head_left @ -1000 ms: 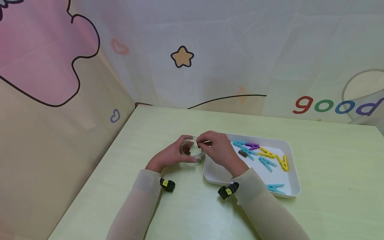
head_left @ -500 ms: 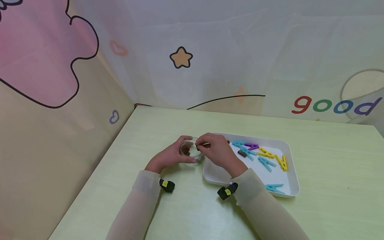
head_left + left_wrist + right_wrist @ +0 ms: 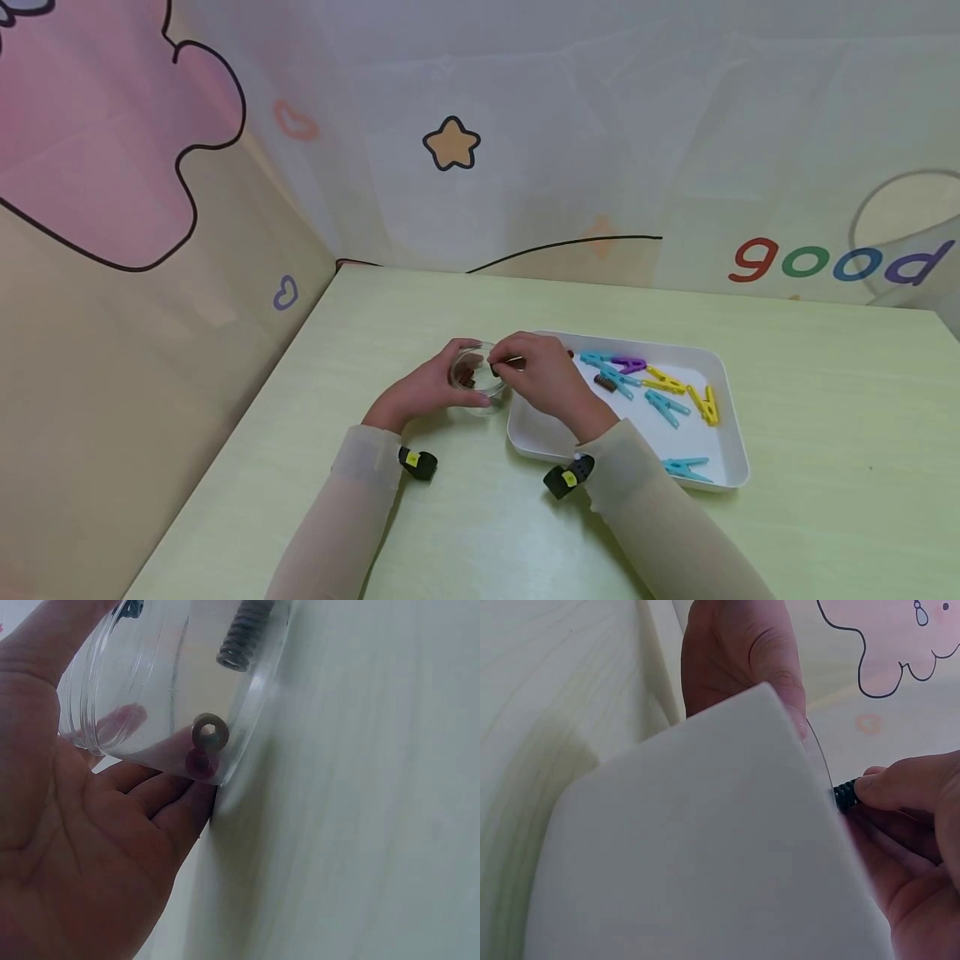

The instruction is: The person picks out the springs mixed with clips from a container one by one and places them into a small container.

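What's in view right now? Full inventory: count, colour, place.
Backdrop: count unclear, pale with coloured prints, behind the table
Table: 1, pale yellow-green, under the tray
Tray: 1, white, on the table
Light-blue clothespins: 4 visible, in tray
Yellow clothespins: 2, in tray
Purple clothespin: 1, in tray
Tray spring: 1, brown, among clothespins
Dark-red bit: 1, tray's far side, partly hidden
Jar: 1, clear, left of tray
Jar springs: at least 2, dark, inside jar
Pinched spring: 1, dark, at jar's mouth
Wrist devices: 2, black with yellow tags
Sleeves: 2, beige
Left hand: 1, holding jar
Right hand: 1, pinching spring
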A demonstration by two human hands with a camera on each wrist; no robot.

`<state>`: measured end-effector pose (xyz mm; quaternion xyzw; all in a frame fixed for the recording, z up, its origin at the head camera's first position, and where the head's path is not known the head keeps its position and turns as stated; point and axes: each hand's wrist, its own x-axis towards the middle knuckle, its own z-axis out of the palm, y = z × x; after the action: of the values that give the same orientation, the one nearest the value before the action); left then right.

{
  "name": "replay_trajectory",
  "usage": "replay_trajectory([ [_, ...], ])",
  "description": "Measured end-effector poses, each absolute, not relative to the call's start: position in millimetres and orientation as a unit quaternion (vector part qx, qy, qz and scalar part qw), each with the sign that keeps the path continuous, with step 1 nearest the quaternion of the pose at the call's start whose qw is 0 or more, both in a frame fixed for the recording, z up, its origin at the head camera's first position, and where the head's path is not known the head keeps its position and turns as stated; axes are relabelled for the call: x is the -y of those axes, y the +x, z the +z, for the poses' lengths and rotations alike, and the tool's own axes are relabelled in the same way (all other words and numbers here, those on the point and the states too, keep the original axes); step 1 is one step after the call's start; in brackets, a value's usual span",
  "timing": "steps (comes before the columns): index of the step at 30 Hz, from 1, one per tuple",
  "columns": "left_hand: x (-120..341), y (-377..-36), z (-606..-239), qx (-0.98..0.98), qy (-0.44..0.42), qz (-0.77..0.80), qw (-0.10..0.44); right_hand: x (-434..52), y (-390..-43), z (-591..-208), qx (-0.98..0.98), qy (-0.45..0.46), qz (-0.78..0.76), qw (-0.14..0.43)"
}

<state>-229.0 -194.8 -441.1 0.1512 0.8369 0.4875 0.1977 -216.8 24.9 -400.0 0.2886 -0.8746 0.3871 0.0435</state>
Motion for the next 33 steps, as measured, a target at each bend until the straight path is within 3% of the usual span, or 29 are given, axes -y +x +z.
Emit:
replay_trajectory([
  [33, 193.8, -229.9, -440.8, -0.84, 0.144, 0.484, 0.2, -25.0, -216.9, -399.4, 0.882, 0.284, 0.374, 0.044],
])
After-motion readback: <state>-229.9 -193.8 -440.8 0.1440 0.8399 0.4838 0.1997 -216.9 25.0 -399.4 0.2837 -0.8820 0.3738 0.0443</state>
